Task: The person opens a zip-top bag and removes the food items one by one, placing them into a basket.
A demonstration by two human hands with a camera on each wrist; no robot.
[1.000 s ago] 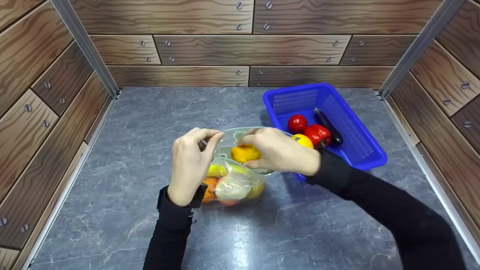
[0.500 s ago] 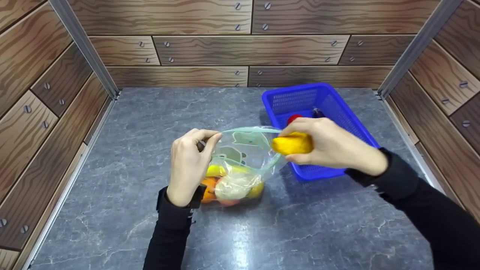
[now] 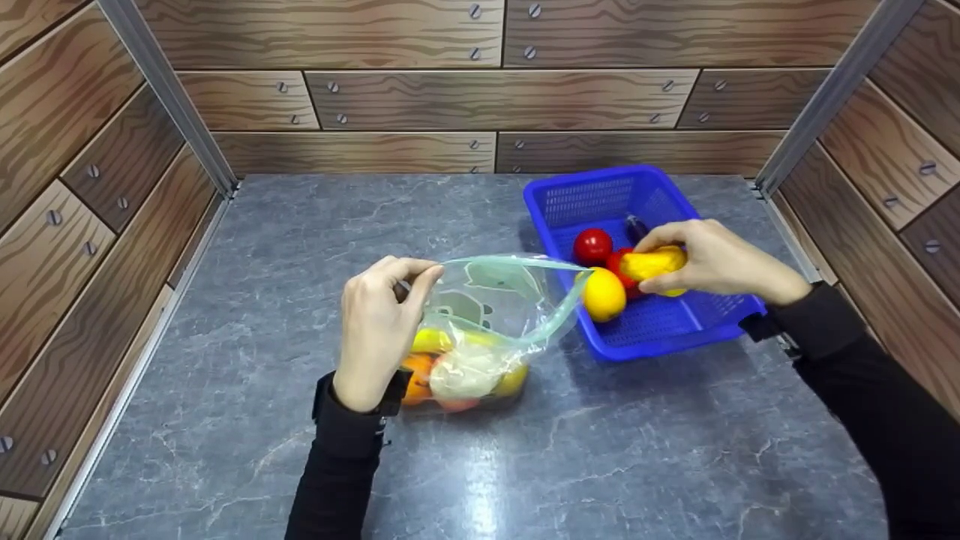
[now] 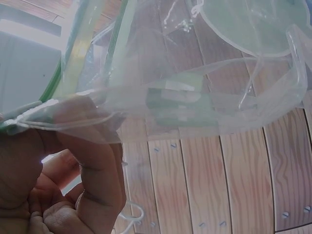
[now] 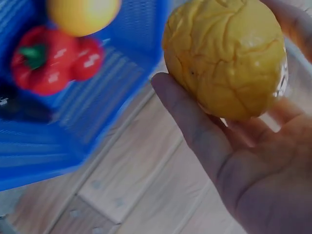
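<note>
The blue basket (image 3: 646,348) holds a tomato (image 3: 592,246), red pepper (image 5: 51,68), eggplant (image 3: 635,227) and smooth yellow fruit (image 3: 604,295); left of it the left hand (image 3: 379,330) pinches a clear bag (image 3: 514,304) of produce (image 3: 465,373), and over it the right hand (image 3: 716,262) grips a wrinkled yellow fruit (image 3: 651,264).

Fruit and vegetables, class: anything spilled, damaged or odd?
Nothing looks spilled. The yellow piece in the right grip looks odd: deeply creased, unlike the smoother red pepper in the basket. I cannot tell whether it's damaged.
</note>
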